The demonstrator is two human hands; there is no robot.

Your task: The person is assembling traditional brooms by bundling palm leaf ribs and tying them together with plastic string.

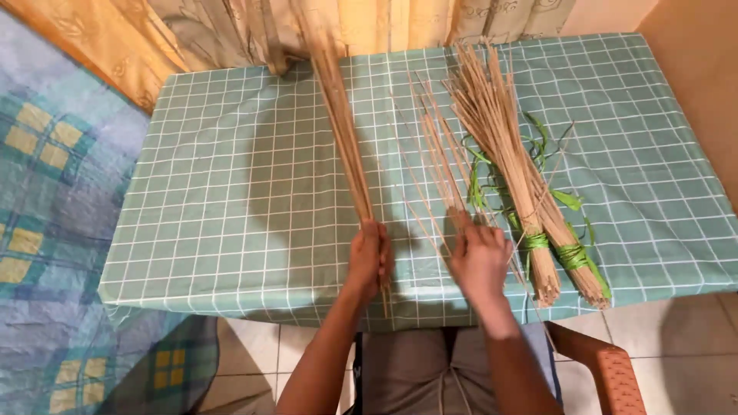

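Sticks fill the teal checked tablecloth (pixel 231 192). Left hand (pixel 369 257) grips a gathered bunch of thin tan sticks (pixel 342 131) near the front edge; right hand (pixel 480 257), fingers spread, touches loose tan sticks (pixel 438 154). Two green-tied stick bundles (pixel 530 207) lie finished rightward; the loose ones remain ungathered.

Table (pixel 231 192): held stick bundle (pixel 344 131) at centre, rising from the left hand (pixel 369 257). Loose sticks (pixel 434 154) just right of it, under the right hand (pixel 480 257). Two tied bundles (pixel 523 200) further right, side by side, on scattered ties (pixel 553 154). Curtain (pixel 231 31) behind table; chair arm (pixel 615 376) at near right.
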